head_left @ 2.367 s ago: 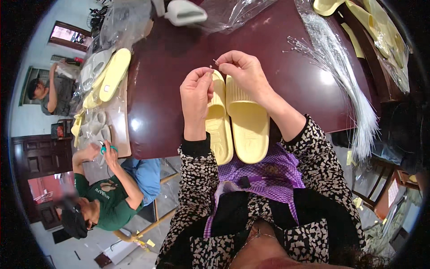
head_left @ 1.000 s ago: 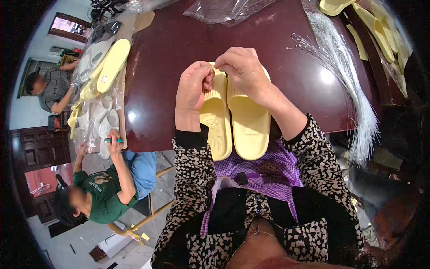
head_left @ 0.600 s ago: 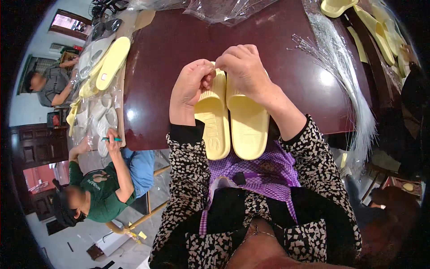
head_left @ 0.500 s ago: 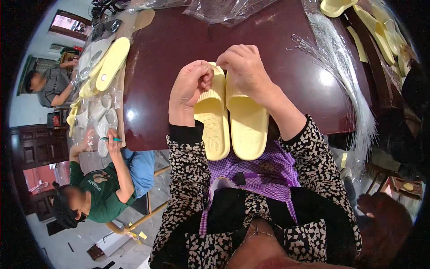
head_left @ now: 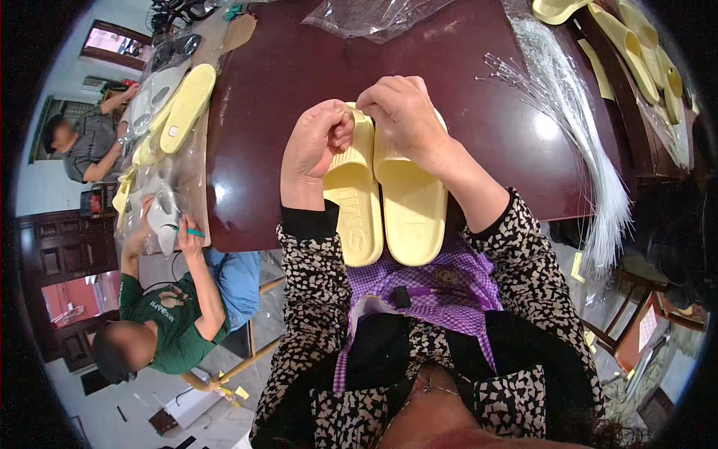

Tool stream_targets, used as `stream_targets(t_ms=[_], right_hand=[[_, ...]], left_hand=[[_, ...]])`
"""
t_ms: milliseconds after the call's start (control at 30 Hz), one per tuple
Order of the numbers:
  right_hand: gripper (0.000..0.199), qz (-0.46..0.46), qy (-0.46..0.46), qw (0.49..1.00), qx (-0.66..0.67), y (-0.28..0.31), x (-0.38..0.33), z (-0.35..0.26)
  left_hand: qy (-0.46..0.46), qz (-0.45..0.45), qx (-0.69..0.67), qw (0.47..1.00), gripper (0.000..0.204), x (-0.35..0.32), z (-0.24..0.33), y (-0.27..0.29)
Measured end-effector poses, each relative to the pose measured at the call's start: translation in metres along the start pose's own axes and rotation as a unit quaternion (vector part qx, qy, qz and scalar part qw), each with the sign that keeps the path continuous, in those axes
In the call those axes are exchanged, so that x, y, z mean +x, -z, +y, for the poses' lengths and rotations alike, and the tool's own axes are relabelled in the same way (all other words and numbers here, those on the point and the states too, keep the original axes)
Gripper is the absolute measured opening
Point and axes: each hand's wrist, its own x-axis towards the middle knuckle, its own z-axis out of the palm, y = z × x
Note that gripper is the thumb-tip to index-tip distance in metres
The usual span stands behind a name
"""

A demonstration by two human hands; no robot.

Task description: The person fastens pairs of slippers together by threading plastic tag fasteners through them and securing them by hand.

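Note:
Two pale yellow slide sandals lie side by side at the table's near edge, the left slide (head_left: 353, 217) and the right slide (head_left: 415, 217), their open heels toward me. My left hand (head_left: 315, 146) is curled over the left slide's strap, thumb pressed against bent fingers. Just beside it, my right hand (head_left: 407, 120) arches above the right slide's toe end, with its fingertips pinched together close to my left fingers. Whatever sits in either pinch is too small or hidden to see. Both hands cover parts of the straps and toes.
To the right, a bundle of thin clear plastic strands (head_left: 572, 135) hangs over the dark red table (head_left: 277, 82). More yellow slides (head_left: 624, 45) lie at far right. Clear film (head_left: 374, 15) is at the back. At left, a co-worker (head_left: 168, 322) holds a grey-white shoe piece (head_left: 161, 213) and a teal tool.
My right hand has shifted slightly left; my left hand stays nearly still. The co-worker at left has raised and turned the grey-white piece. A person at lower right has gone from view.

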Motion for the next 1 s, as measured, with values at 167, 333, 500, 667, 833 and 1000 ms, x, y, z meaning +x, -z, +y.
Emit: stream_targets(t_ms=[167, 333, 500, 667, 833, 1000], right_hand=[[0.008, 0.0, -0.008, 1.0, 0.0, -0.0005, 0.0, -0.0009], [0.006, -0.001, -0.005, 1.0, 0.006, -0.0004, -0.0002, -0.0012], [0.005, -0.003, -0.003, 1.0, 0.015, -0.0005, -0.0003, -0.0016], [0.004, 0.005, -0.006, 1.0, 0.028, -0.0023, -0.0006, -0.0006], [0.005, 0.006, -0.021, 0.998, 0.054, -0.0005, 0.0011, -0.0051], [0.006, 0.004, -0.064, 0.993, 0.1, -0.0009, 0.0015, -0.0078]], left_hand=[[-0.001, -0.015, -0.004, 1.0, 0.017, 0.0003, -0.0006, 0.0026], [0.004, -0.019, -0.001, 1.0, 0.018, 0.0002, -0.0005, 0.0028], [0.004, -0.014, 0.009, 1.0, 0.019, -0.0007, -0.0002, 0.0013], [-0.005, -0.03, 0.009, 0.999, 0.018, 0.0001, -0.0028, 0.0022], [0.001, -0.01, 0.001, 1.0, 0.014, 0.0003, -0.0046, 0.0032], [-0.024, 0.017, 0.008, 1.0, 0.009, 0.0, -0.0085, -0.0001]])
